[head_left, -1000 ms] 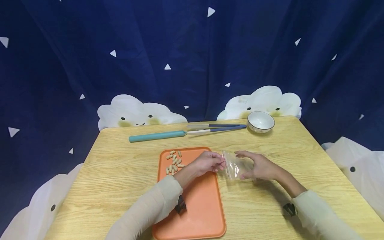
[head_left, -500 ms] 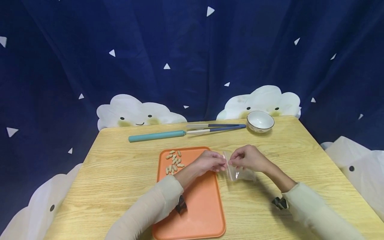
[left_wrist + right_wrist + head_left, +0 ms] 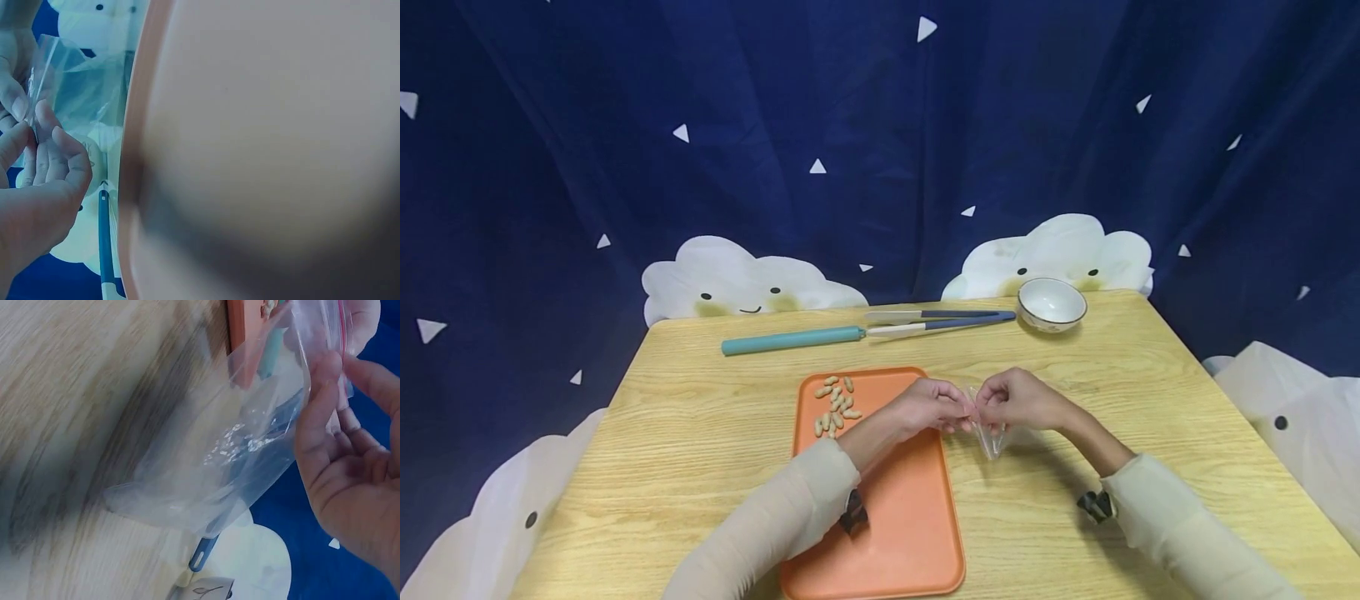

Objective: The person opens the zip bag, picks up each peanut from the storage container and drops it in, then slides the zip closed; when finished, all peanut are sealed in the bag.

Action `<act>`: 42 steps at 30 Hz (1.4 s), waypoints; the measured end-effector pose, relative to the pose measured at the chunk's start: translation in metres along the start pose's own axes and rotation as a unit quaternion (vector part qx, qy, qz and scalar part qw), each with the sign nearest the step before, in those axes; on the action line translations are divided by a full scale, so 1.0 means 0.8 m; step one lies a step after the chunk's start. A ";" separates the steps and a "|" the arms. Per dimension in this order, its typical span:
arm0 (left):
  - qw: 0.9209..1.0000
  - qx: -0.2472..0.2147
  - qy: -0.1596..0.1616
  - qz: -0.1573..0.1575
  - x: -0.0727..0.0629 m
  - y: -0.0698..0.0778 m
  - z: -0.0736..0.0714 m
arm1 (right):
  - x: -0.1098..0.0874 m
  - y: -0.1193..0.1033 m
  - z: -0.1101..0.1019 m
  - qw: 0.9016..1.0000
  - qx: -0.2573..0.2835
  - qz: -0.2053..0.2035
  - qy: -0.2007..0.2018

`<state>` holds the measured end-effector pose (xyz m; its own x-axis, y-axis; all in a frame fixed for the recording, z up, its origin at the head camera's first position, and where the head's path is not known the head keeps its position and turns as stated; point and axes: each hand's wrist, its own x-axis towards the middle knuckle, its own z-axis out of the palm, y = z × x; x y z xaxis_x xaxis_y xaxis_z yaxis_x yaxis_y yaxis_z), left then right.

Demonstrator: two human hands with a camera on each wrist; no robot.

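Observation:
A clear zip-lock bag (image 3: pixel 212 450) with a pink line along its seal hangs between both hands, past the right edge of the orange tray (image 3: pixel 895 517). My left hand (image 3: pixel 932 407) pinches the bag's zip edge between thumb and fingers. Close beside it, my right hand (image 3: pixel 1018 400) pinches the same edge from the other side. In the right wrist view the bag's body droops down from the fingers, with nothing visible inside. Several unshelled peanuts (image 3: pixel 837 408) lie at the far left of the tray.
Behind the tray lie a teal stick-like tube (image 3: pixel 793 340) and blue-and-white tongs (image 3: pixel 955 322). A white bowl (image 3: pixel 1052 305) with a dark rim stands at the back right of the wooden table (image 3: pixel 685 467). A dark blue curtain (image 3: pixel 880 150) hangs behind.
My right hand has moved from the bag's body to its zip edge and pinches it there. The bag's body has swung down. My left hand keeps its hold, moving slightly right.

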<state>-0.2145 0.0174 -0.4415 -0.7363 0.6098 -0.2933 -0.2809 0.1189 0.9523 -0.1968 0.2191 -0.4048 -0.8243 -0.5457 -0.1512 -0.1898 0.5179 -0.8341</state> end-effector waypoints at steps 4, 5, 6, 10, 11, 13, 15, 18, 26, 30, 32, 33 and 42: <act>1.000 0.003 -0.006 0.008 0.000 -0.001 0.001 | 0.000 0.006 0.000 1.000 0.007 -0.019 -0.019; 1.000 0.004 -0.007 0.011 0.001 -0.001 0.002 | -0.001 0.007 0.000 1.000 0.006 -0.024 -0.020; 1.000 0.005 -0.009 0.012 0.001 -0.001 0.002 | -0.001 0.008 0.001 0.999 0.002 -0.026 -0.020; 1.000 0.006 -0.009 0.026 0.001 0.000 0.005 | -0.001 0.008 0.004 1.000 -0.011 -0.028 -0.009; 1.000 0.005 -0.008 0.030 0.002 0.000 0.006 | -0.001 0.008 0.005 1.000 -0.011 -0.027 -0.006; 0.999 0.003 -0.005 0.035 0.002 0.001 0.007 | -0.002 0.007 0.005 1.000 -0.006 -0.026 -0.002; 0.999 0.000 0.001 0.034 0.002 0.002 0.007 | -0.002 0.007 0.006 1.000 -0.002 -0.025 0.005; 0.999 0.000 0.013 0.032 0.002 0.004 0.007 | -0.003 0.007 0.006 1.000 0.001 -0.024 0.017; 0.996 -0.031 0.055 0.061 0.003 0.003 0.009 | -0.002 0.000 0.008 0.997 -0.001 0.001 0.080; 0.994 -0.018 0.065 0.091 0.003 0.005 0.010 | -0.002 -0.005 0.009 0.995 0.002 0.013 0.102; 0.993 -0.001 0.066 0.101 0.002 0.006 0.010 | -0.002 -0.006 0.009 0.994 0.001 0.014 0.105; 0.992 0.007 0.064 0.106 0.001 0.007 0.010 | -0.003 -0.007 0.009 0.994 -0.003 0.012 0.107; 0.987 0.067 0.064 0.128 -0.004 0.009 0.007 | -0.006 -0.015 0.007 0.985 -0.122 -0.002 0.122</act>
<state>-0.2111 0.0208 -0.4335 -0.8464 0.5310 -0.0406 0.0032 0.0812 0.9967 -0.1879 0.2116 -0.3966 -0.9217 -0.3879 0.0083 -0.2904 0.6754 -0.6779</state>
